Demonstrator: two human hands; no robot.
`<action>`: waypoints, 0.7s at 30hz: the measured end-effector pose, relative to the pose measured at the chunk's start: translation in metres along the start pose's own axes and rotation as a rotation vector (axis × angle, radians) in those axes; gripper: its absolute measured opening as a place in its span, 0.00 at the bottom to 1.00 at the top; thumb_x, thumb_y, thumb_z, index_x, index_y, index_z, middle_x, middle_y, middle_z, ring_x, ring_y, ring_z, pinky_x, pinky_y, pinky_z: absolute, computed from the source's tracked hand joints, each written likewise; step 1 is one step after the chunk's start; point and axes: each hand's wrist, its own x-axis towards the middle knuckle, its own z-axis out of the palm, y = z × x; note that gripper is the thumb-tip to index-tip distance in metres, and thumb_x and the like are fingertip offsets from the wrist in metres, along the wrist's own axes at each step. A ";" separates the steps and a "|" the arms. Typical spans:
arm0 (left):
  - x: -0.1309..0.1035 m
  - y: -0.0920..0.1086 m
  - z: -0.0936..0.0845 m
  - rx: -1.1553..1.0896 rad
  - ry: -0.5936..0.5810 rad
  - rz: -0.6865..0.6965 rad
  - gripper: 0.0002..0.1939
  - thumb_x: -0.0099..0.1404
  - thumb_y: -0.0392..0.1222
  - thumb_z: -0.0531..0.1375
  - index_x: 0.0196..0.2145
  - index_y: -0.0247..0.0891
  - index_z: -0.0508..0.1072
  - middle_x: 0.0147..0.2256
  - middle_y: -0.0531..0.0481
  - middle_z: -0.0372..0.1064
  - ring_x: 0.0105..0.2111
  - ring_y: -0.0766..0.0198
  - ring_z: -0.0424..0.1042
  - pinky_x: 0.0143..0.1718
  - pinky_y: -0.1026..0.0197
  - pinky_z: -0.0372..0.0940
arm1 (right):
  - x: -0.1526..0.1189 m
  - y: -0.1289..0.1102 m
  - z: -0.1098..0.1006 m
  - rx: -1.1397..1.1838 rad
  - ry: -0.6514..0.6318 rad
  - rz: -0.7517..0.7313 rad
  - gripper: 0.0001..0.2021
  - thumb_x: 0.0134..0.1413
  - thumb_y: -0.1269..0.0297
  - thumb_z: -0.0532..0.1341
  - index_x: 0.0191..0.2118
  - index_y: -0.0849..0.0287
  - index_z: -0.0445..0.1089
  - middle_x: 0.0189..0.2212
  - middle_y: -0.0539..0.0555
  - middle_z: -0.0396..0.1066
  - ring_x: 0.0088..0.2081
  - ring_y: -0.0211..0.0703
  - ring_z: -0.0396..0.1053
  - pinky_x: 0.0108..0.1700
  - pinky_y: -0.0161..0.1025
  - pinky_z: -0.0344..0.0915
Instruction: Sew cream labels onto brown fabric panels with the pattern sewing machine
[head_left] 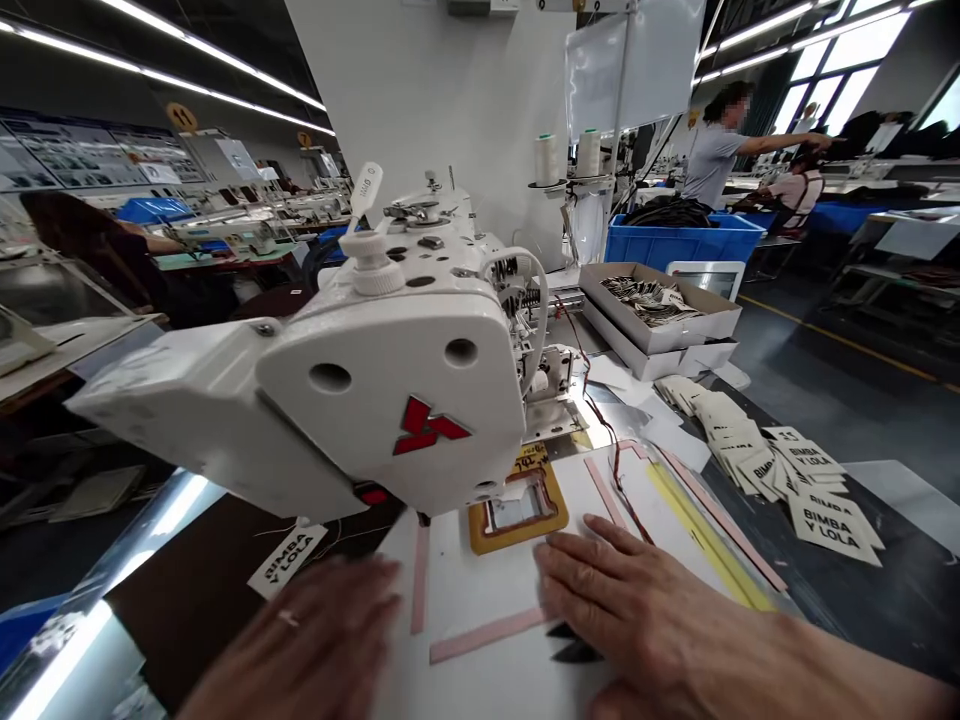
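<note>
My left hand [300,640], smeared by motion, is over dark brown fabric [180,560] at the lower left, close to a pale label [287,562] printed BIMBA Y LOLA with loose threads. Whether its fingers hold anything is unclear. On a white plate [480,590] with pink strips, my right hand [630,610] lies with fingers stretched out beside a yellow frame [519,510]. Two dark pointed blades, seemingly thread snips [576,652], jut from under that palm; their handles are hidden. Above the plate stands the white sewing machine head [397,400].
Loose printed labels [780,470] are spread on the dark table at right. Behind them a cardboard box [660,310] holds more labels. Red-brown cords [615,440] run down to the plate. Beyond are thread cones [547,160], a blue crate [682,245] and people at other stations.
</note>
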 end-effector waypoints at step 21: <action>0.068 0.028 0.026 0.092 -0.243 0.217 0.45 0.73 0.71 0.55 0.73 0.36 0.58 0.70 0.45 0.60 0.66 0.53 0.67 0.71 0.56 0.56 | 0.012 -0.005 0.007 -0.042 -0.089 0.076 0.40 0.69 0.44 0.61 0.73 0.70 0.57 0.70 0.68 0.60 0.71 0.64 0.59 0.73 0.61 0.54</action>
